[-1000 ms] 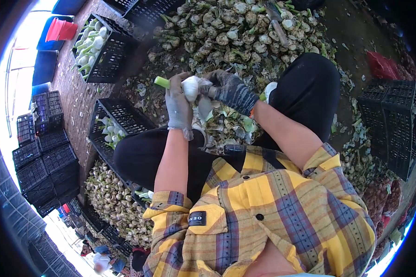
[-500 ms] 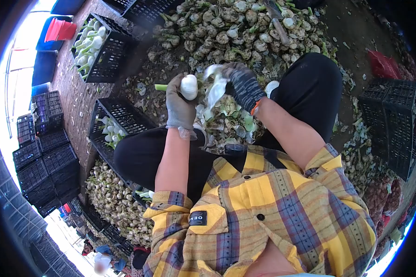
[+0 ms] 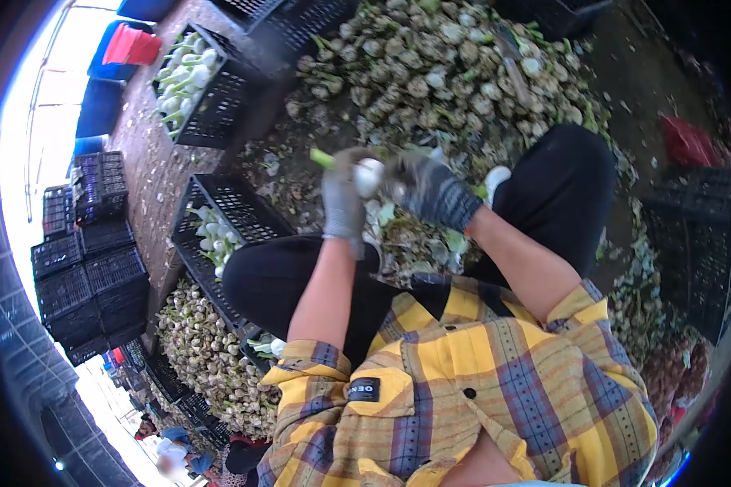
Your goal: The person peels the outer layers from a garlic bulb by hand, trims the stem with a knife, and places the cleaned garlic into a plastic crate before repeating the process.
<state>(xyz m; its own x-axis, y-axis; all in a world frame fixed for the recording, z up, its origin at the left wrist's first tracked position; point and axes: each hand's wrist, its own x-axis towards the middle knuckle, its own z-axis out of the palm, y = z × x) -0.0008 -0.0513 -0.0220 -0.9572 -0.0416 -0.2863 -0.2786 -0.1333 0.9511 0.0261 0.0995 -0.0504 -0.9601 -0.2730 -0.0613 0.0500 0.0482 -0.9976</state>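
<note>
My left hand (image 3: pixel 343 203), in a grey knit glove, is wrapped round a white garlic bulb (image 3: pixel 369 177). The bulb's cut green stem (image 3: pixel 322 158) sticks out past the fingers on the left. My right hand (image 3: pixel 437 193), in a dark grey striped glove, is close against the bulb's right side. Its fingers are curled and blurred, and what they pinch is hidden. Under both hands lie loose garlic skins (image 3: pixel 414 239) between my legs. Another white bulb (image 3: pixel 496 180) shows beside my right knee.
A heap of unpeeled garlic (image 3: pixel 439 61) lies ahead, with a long-handled tool (image 3: pixel 515 75) on it. Black crates of white bulbs stand to the left, one farther off (image 3: pixel 219 105) and one by my knee (image 3: pixel 248 213). More garlic (image 3: pixel 211 357) lies lower left; stacked crates (image 3: pixel 694 243) stand at right.
My right hand has come in from the right to the bulb; the strip of white skin it held no longer shows. The bulb's stem now tilts upward. The whole view has shifted slightly.
</note>
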